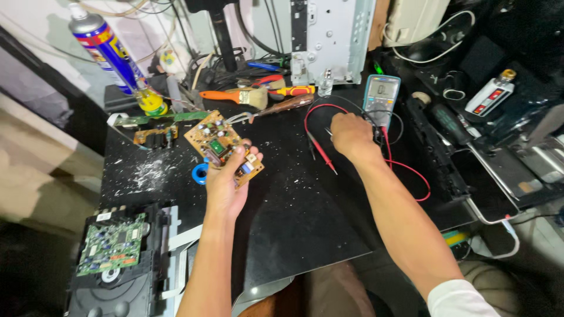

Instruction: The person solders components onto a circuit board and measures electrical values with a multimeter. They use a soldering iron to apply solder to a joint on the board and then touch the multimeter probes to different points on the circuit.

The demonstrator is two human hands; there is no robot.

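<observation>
My left hand [226, 182] holds a brown circuit board [218, 141] studded with small components, lifted slightly above the black table [294, 217]. My right hand [351, 136] reaches out over the table's far side, fingers closed around the probe leads beside a grey-blue multimeter [381, 94]. A red lead wire [411, 173] loops from the meter past my right wrist. One red-tipped probe [323, 155] lies on the table left of that hand. What exactly the right fingers pinch is hidden.
A blue spray can [108, 50], a brush with an orange handle [235, 95], screwdrivers [282, 107] and a metal chassis [329, 41] crowd the back. A blue tape roll [200, 174] lies by the board. A disc drive with a green board [111, 243] sits front left. White debris dusts the table.
</observation>
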